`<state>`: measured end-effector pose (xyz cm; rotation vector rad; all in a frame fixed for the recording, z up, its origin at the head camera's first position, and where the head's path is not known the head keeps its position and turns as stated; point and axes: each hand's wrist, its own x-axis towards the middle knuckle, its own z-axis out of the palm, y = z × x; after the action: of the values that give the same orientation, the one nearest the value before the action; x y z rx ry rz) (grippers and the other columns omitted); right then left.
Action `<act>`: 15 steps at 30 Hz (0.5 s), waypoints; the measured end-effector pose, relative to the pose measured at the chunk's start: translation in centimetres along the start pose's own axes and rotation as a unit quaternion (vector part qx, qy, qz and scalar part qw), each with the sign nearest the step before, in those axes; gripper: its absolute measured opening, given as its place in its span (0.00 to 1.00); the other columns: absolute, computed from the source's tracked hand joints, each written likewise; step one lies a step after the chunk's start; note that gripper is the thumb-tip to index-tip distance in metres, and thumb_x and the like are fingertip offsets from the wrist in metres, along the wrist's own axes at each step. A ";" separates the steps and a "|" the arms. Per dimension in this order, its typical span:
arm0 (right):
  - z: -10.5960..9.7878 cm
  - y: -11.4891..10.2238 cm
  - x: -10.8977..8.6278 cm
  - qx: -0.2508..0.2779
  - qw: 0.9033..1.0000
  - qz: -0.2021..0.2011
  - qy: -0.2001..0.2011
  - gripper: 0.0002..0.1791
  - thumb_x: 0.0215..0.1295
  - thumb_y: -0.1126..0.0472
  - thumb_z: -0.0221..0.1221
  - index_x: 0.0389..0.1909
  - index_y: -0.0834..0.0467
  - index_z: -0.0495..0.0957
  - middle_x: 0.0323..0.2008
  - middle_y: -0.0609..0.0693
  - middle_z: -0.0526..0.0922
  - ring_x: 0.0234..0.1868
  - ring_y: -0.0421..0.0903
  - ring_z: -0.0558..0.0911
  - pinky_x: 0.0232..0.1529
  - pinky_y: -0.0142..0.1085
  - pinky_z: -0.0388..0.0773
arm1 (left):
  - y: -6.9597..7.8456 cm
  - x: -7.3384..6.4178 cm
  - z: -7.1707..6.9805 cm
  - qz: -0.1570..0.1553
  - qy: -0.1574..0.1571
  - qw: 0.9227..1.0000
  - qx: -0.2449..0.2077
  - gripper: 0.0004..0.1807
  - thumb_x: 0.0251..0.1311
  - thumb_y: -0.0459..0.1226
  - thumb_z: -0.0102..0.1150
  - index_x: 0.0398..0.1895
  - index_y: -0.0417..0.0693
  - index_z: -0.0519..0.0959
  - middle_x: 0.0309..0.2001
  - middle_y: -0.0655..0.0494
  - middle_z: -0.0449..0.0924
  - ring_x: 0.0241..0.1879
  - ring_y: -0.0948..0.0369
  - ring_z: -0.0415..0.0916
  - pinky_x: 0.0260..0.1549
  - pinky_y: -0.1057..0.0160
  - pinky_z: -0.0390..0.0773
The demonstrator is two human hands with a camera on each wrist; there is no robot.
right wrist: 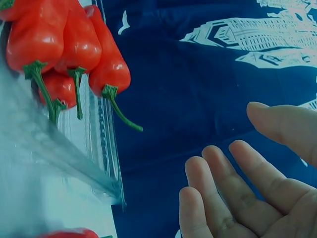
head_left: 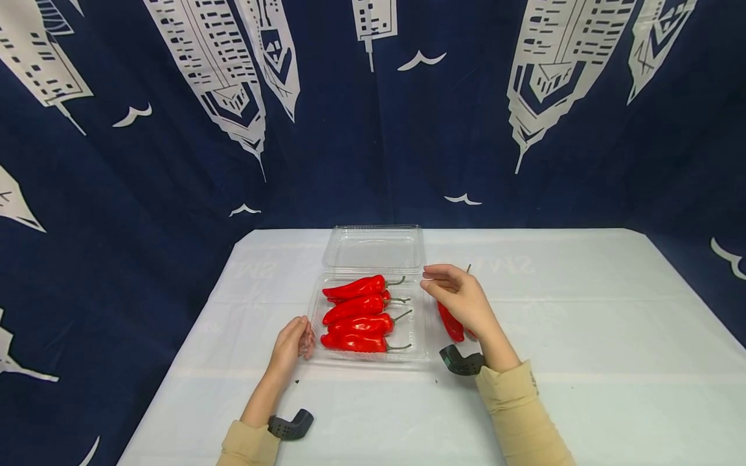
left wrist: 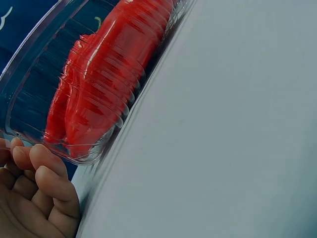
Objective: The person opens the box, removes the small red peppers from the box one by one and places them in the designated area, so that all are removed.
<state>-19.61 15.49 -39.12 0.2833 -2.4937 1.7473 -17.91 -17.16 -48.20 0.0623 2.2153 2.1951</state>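
Tan sleeves [head_left: 524,414] were nearest the head camera. Left hand [head_left: 291,342] lay at the left end of the clear tray [head_left: 418,336], its fingers [left wrist: 57,186] loosely bent, tips by the wall, not wrapped round it. Right hand [head_left: 460,294] held nothing: fingers partly spread, thumb well apart from them, by the tray's right rim and partly hiding a loose pepper [head_left: 450,323] on the bench [head_left: 583,323]. Inside the tray, four red peppers [head_left: 355,343] lay roughly parallel, stems to the right, with part of a fifth under the far ones. Judgement on method: light steadying by the left hand seemed wise, as thin plastic could flex or slide; each pepper was best taken round the body near its shoulder, never by the stem, moved level with the row and released only once supported. Skins were glossy, taut and tapered, probably slippery, so broad finger contact suited them. Stems were thin, green and curved. Tray walls showed fine ribs and rounded corners; the transparent lid [head_left: 373,249] lay open beyond, seemingly joined at the far edge.
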 end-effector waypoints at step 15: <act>2.2 -1.4 -0.6 0.008 0.997 -0.013 -0.075 0.20 0.61 0.59 0.62 0.52 0.65 0.75 0.48 0.60 0.79 0.47 0.53 0.80 0.50 0.44 0.76 | 0.3 -0.1 0.0 -0.003 -0.004 1.000 -0.001 0.16 0.74 0.39 0.36 0.29 0.37 0.64 0.19 0.52 0.64 0.14 0.63 0.61 0.14 0.70 0.63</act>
<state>-18.63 13.05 -38.66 0.4635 -2.5645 1.7993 -17.82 -17.16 -47.91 0.0633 2.2053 2.1900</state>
